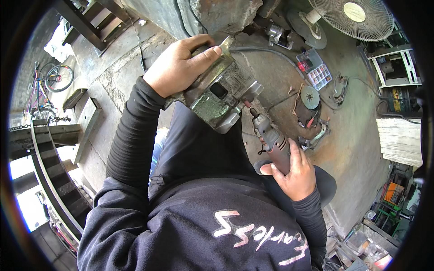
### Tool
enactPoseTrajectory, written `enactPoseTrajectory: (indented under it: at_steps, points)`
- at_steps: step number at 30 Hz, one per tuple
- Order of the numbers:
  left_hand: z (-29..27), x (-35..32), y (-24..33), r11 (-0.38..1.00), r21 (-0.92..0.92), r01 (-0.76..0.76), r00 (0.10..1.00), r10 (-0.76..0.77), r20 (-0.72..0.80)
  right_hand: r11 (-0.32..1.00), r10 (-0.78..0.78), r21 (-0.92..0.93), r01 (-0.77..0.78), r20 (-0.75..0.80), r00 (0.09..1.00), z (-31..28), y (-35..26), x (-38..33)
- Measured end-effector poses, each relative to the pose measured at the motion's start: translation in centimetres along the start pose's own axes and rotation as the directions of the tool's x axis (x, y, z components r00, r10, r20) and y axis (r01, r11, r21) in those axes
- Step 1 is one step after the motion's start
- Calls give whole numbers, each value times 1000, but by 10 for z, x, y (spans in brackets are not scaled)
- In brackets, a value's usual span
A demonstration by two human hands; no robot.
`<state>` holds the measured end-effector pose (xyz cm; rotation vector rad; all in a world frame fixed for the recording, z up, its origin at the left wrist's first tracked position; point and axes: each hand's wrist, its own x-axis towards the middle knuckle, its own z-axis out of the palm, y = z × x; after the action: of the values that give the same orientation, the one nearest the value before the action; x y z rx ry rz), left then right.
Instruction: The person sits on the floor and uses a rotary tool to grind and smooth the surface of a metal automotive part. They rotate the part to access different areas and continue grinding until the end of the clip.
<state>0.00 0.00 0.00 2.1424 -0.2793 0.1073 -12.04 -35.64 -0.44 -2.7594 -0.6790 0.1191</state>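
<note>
My left hand point(187, 63) grips the far left edge of a greenish metal casting point(212, 106), fingers curled over its far side. The casting has a dark rectangular opening and raised lugs, and is held tilted above my thigh. In my right hand point(296, 174) is a grey handheld rotary grinder point(272, 140), its body wrapped by my fingers. A small reddish-brown grinding bit point(248, 105) at its nose points at the casting's right-hand lug. Whether the bit touches the metal I cannot tell.
On the concrete floor to the right lie a compartment box point(320, 74) of small bits, a round grey disc point(310, 97) and loose tools. A fan point(355, 16) stands at the far right. A large stone-like block point(217, 18) is straight ahead; a curved metal frame point(52, 167) stands left.
</note>
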Motion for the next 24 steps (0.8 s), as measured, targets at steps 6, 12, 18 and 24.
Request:
enactPoseTrajectory:
  at_steps: [6, 12, 18, 24]
  points:
    - [0, 0, -2, 1000, -12, -23, 1000, 23, -11, 999, -22, -46, 20, -43, 999, -10, 3, 3]
    - [0, 0, -3, 1000, -16, -20, 1000, 21, 2, 1000, 6, -16, -6, 14, 1000, -7, 0, 0]
    - [0, 1, -7, 999, -18, -44, 999, 43, -17, 999, -8, -41, 7, -6, 1000, -7, 3, 0]
    - [-2, 1, -6, 999, -27, -26, 1000, 26, 17, 999, -20, -47, 19, -21, 1000, -10, 4, 2]
